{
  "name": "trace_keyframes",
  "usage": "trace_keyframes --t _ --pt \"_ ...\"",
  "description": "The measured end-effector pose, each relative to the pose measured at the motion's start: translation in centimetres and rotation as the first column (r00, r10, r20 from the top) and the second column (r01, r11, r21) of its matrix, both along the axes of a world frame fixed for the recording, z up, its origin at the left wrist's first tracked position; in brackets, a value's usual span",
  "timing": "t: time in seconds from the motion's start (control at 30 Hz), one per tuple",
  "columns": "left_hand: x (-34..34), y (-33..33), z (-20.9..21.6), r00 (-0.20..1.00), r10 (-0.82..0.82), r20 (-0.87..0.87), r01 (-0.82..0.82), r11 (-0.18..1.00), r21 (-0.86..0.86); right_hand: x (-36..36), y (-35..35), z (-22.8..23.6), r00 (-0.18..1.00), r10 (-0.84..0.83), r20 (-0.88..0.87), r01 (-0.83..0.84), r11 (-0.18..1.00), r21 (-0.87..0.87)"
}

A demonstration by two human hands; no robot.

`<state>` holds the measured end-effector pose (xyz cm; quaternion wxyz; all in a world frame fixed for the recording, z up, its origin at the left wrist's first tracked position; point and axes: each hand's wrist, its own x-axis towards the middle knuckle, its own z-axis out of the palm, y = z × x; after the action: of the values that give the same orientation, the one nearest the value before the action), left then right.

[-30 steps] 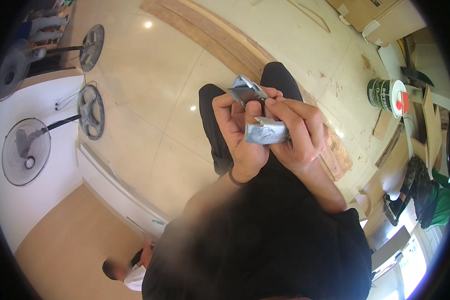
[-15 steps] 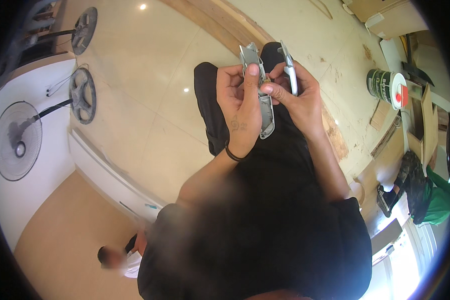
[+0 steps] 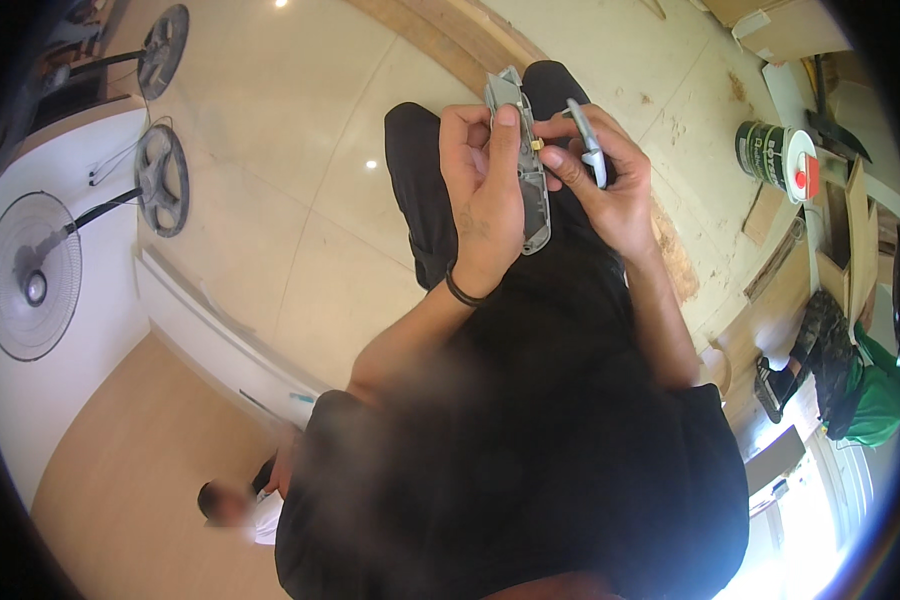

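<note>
Glossy cream tile floor (image 3: 300, 170), thin straight joints, brown smudges toward the right. Long wooden boards (image 3: 460, 50) lie across it, grain visible. Left side: smooth white wall (image 3: 100, 330), standing fan (image 3: 35, 280) with round wire cage and dark spoked base (image 3: 162, 180). Right side: round bucket (image 3: 770, 155), dark green wall, white lid with red patch; brown cardboard box (image 3: 790, 30) above it.

Work is above the black trousers (image 3: 412, 150), between the knees. Left hand (image 3: 488, 190) closed around a long narrow grey case (image 3: 536, 215), thumb pressed along its upper part; case is hollow, ribbed inside, rounded at the near end, looks like plastic or metal, cannot tell which. Right hand (image 3: 612, 185) grips a slim, curved, smooth grey handle (image 3: 587, 140), apart from the case. Small yellow piece (image 3: 537, 145) sits at the case edge by the right fingertips; cannot tell if pinched. Black band (image 3: 462, 288) circles the left wrist.
</note>
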<state>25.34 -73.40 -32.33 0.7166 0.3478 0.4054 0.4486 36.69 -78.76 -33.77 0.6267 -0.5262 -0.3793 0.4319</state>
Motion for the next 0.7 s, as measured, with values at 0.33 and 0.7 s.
trace_keyframes --t 0.33,0.7 --pt "-1.1 -0.3 1.2 0.987 -0.076 0.138 0.116 0.944 -0.308 2.1 -0.5 -0.2 0.94 0.178 0.29 -0.217 0.97 0.11" --pt "-2.5 -2.0 1.9 0.968 -0.13 0.213 0.186 0.944 -0.273 1.0 -3.1 1.4 0.941 0.175 0.29 -0.199 0.978 0.056"
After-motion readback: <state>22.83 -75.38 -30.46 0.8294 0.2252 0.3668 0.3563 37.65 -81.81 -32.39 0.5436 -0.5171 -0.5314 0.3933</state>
